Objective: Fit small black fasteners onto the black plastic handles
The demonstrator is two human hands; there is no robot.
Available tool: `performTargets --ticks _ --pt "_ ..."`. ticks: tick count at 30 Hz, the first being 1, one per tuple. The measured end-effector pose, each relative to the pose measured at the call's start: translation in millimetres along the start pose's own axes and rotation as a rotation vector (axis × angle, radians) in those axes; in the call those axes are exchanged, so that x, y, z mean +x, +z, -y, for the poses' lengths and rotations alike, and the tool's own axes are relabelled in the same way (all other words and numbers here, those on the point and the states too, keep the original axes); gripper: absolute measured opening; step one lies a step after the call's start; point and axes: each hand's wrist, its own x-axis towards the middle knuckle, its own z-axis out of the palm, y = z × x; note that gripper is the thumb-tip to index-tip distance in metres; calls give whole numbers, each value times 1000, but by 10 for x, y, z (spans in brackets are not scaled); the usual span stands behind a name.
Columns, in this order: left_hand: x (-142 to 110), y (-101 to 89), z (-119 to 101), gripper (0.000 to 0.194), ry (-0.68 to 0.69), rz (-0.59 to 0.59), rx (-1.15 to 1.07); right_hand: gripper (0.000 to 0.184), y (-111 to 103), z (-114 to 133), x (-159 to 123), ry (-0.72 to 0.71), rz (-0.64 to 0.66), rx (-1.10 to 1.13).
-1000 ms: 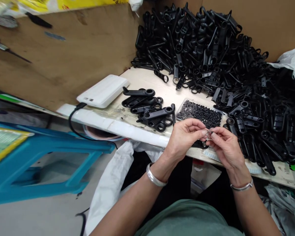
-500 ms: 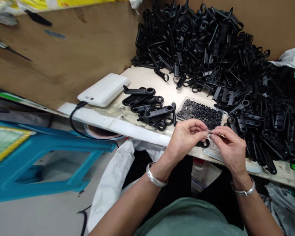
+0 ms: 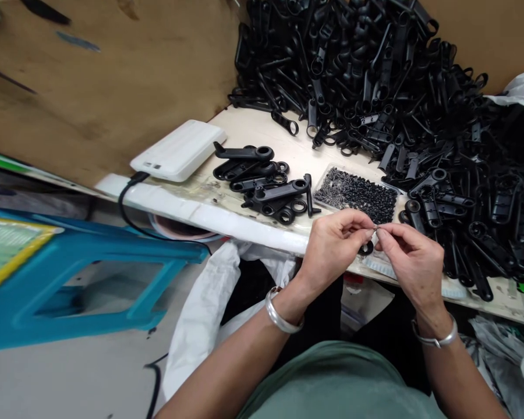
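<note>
My left hand (image 3: pixel 338 241) and my right hand (image 3: pixel 413 256) meet at the fingertips near the table's front edge. Each is closed in a pinch, and a tiny dark piece between them is too small to make out. Just beyond the fingers lies a clear shallow tray (image 3: pixel 321 203) filled with small black and greyish pieces (image 3: pixel 367 198). Under my hands, a black plastic part with a ring end (image 3: pixel 365 248) shows partly; the rest is hidden. A small group of black plastic arms with ring ends (image 3: pixel 262 180) rests left of the tray.
A large heap of black plastic arms (image 3: pixel 353 75) covers the back and right of the table. A white power bank (image 3: pixel 179 151) with a black cable (image 3: pixel 124 203) lies at left. Below on the left stands a blue plastic stool (image 3: pixel 91 285). Cardboard (image 3: pixel 157 70) walls the left side.
The view has shifted slightly, so the table things sit a little higher in the picture. Both hands remain pinched together at the same place by the tray.
</note>
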Motion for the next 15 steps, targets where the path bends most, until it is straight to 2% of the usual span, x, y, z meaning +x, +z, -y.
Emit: performTargets --ticks 6,8,11,15 --pt "-14 0 73 9 38 -15 92 13 9 -1 61 -243 23 -222" --pt "-8 -26 81 9 62 -2 159 15 29 -15 73 -277 5 -248" --pt "-3 -124 24 9 185 86 362 14 29 -54 78 -203 1 -206" --pt "-36 -341 -62 21 430 253 817 12 -59 -170 45 -14 78 -130"
